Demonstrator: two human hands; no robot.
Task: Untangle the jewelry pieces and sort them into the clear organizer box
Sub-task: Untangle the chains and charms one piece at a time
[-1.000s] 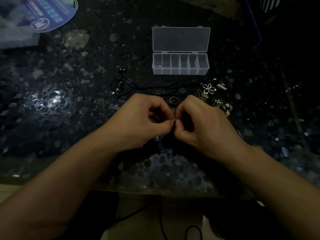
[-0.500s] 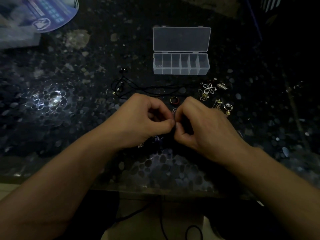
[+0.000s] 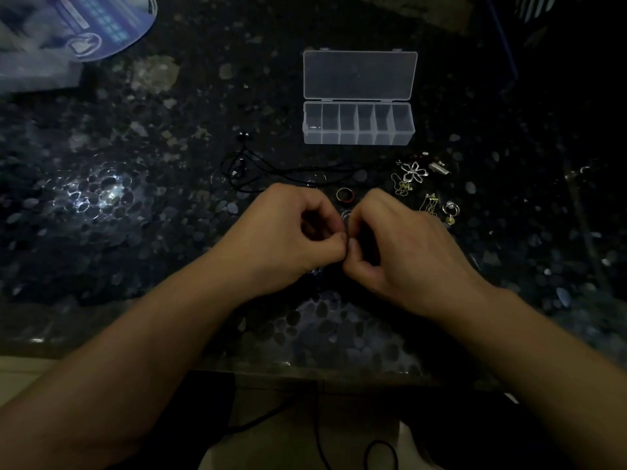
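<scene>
- Left hand (image 3: 288, 232) and my right hand (image 3: 403, 245): fingertips pinching a thin silver chain (image 3: 345, 217) between them, above the bench (image 3: 135, 215).
- Organizer box (image 3: 358, 125): clear, lid open, six compartments, beyond my hands.
- Loose jewelry (image 3: 412, 173): right of the ring (image 3: 345, 195).

Dim, underexposed view from my head, corners falling to near black on my right. One white glare patch on the glossy black pebble-patterned tabletop (image 3: 101, 195) at my left; my forearms show flat and shadowy. Round blue printed card (image 3: 105, 28), far left corner, blurred and stretched by wide-angle distortion.
</scene>
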